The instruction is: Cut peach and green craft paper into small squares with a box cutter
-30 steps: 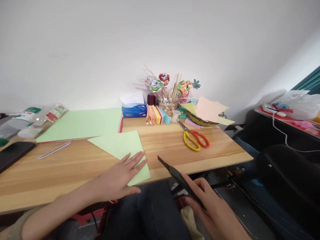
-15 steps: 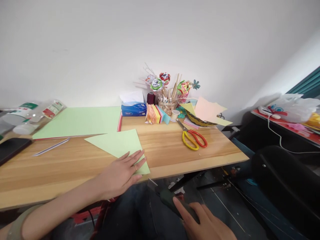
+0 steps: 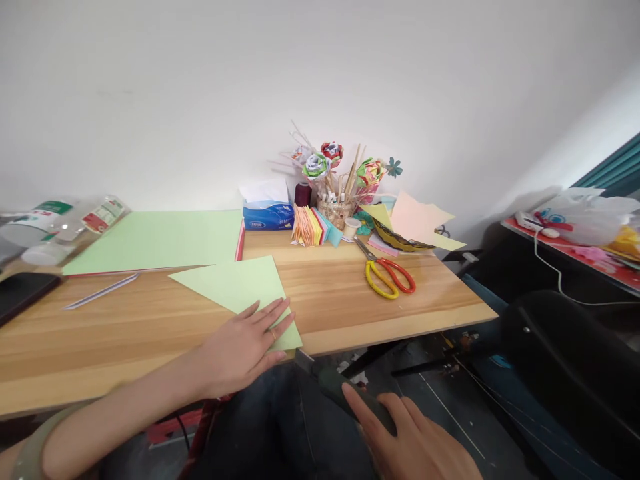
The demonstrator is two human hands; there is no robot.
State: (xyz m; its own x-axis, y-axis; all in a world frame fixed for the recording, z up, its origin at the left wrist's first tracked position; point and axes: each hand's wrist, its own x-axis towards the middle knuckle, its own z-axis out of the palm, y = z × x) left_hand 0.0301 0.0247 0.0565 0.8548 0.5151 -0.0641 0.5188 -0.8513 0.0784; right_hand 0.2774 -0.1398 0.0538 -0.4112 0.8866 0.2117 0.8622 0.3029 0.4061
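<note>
My left hand lies flat with fingers stretched out on the near corner of a folded light green paper at the wooden table's front edge. My right hand is below the table edge, fingers closed round the dark green handle of a utility knife. The knife's blade tip points up towards the paper's near right corner, just under the table edge.
A large green sheet lies at the back left beside bottles and a black phone. A pen, tissue box, paper stack, paper flowers and yellow-red scissors are on the table. A dark chair stands right.
My right hand has dropped with the knife from above the table edge to below it and a little leftward. The left hand has stayed on the green paper.
</note>
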